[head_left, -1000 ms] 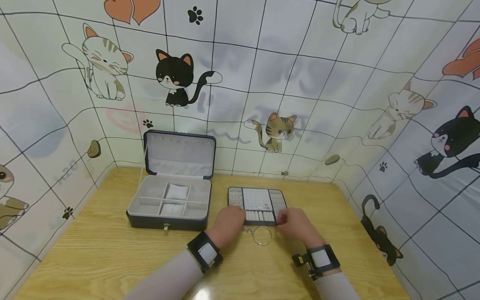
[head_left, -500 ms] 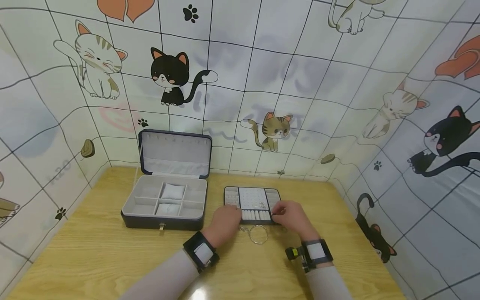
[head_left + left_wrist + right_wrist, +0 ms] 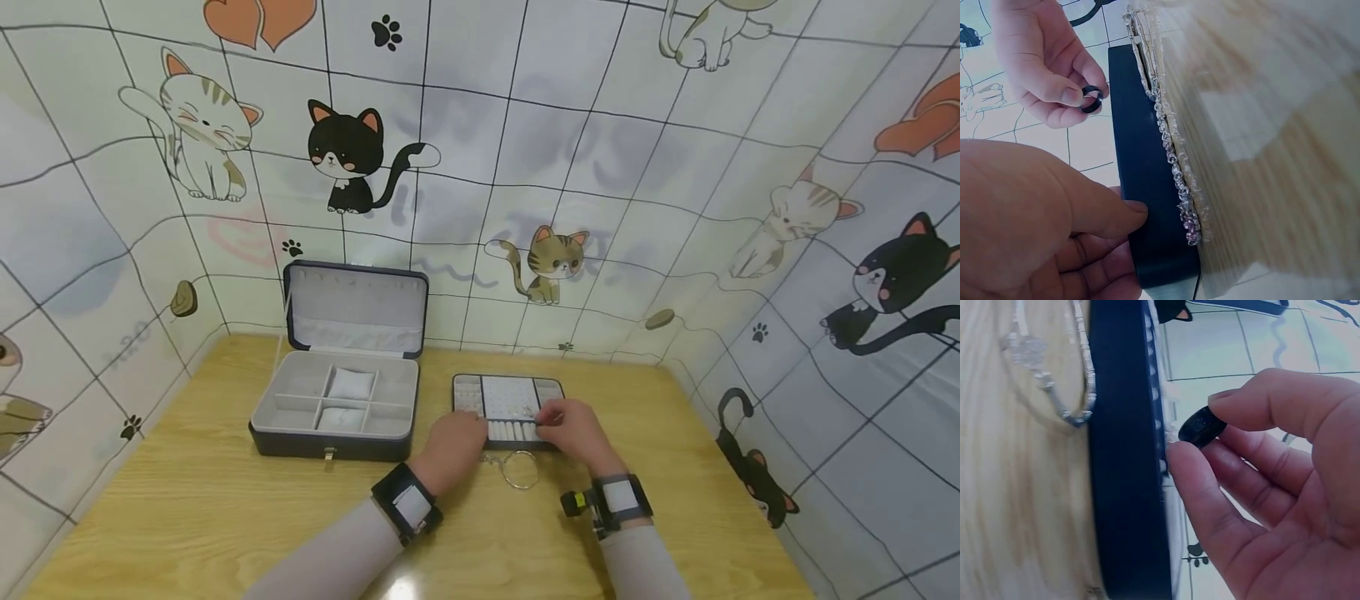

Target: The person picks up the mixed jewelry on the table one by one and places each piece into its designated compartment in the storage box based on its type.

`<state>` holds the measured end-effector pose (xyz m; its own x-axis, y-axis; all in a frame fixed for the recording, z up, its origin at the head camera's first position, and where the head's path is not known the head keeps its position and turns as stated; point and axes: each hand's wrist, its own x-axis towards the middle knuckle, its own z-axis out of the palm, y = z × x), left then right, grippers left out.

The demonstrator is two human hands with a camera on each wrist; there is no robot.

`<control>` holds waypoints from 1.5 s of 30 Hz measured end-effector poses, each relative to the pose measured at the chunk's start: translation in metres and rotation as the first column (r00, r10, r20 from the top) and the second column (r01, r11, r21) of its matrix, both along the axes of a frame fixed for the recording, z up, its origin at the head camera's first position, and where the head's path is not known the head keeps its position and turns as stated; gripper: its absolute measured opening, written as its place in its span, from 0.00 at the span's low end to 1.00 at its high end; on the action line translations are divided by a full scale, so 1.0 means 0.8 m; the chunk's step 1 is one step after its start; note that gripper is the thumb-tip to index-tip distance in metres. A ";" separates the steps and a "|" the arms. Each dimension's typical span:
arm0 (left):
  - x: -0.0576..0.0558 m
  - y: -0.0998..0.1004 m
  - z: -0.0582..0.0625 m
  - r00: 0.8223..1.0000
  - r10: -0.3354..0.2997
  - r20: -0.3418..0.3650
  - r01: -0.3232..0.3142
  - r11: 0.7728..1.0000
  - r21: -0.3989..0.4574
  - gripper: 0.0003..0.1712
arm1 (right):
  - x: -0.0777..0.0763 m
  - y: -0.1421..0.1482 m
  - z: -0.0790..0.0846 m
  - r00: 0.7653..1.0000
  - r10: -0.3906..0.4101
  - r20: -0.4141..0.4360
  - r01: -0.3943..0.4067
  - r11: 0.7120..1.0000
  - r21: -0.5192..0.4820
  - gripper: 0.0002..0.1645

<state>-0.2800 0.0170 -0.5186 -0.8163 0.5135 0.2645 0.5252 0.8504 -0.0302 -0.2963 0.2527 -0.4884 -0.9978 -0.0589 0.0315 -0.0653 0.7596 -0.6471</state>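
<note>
My right hand pinches a black ring between thumb and forefinger, above the front right of a jewelry tray. In the left wrist view the ring shows its hollow side-on. The navy-sided tray has a pale dotted panel with small earrings, side compartments and a front row of white ring rolls. Its front left corner is held by my left hand, the thumb pressed on the front wall. A silvery bracelet with a chain lies just before the tray.
To the left stands an open navy jewelry box, its lid raised against the back. Dividers split its inside, and two white cushions sit in the middle compartments. Cat-printed cloth surrounds the wooden table behind and at both sides.
My right hand has moved left with the black ring, from the tray's front right corner to above the right end of the ring rolls. My left hand stays on the tray's corner.
</note>
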 end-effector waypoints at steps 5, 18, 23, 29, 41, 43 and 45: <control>0.000 0.002 0.001 1.000 0.001 -0.011 -0.001 1.000 -0.002 0.03 | -0.004 -0.002 -0.009 1.000 0.016 0.000 -0.016 1.000 -0.010 0.07; 0.000 0.002 -0.003 1.000 -0.004 -0.028 0.004 1.000 -0.016 0.03 | 0.000 -0.002 -0.017 0.999 0.008 -0.035 -0.009 1.000 -0.029 0.07; 0.000 0.002 -0.001 1.000 0.008 -0.006 -0.008 1.000 -0.015 0.02 | 0.000 -0.005 -0.017 0.998 0.041 -0.048 -0.040 0.999 0.007 0.08; -0.002 0.002 -0.002 1.000 0.008 -0.019 -0.009 1.000 -0.017 0.02 | -0.004 -0.011 -0.017 0.990 0.095 -0.101 -0.087 0.993 0.086 0.09; -0.002 0.002 -0.002 1.000 0.005 -0.014 -0.005 1.000 -0.006 0.02 | -0.004 -0.010 -0.019 0.995 0.064 -0.077 -0.057 0.994 0.088 0.08; -0.003 0.002 -0.003 1.000 0.004 -0.014 -0.004 1.000 -0.001 0.03 | -0.005 -0.010 -0.019 0.996 0.055 -0.072 -0.049 0.995 0.090 0.08; -0.002 0.001 -0.003 1.000 0.002 -0.015 -0.002 1.000 0.003 0.03 | -0.006 -0.010 -0.019 0.997 0.049 -0.066 -0.043 0.995 0.090 0.08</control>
<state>-0.2817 0.0181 -0.5213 -0.8132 0.5112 0.2783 0.5231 0.8515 -0.0355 -0.3007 0.2448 -0.5035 -0.9896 -0.1104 0.0923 -0.1434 0.8085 -0.5707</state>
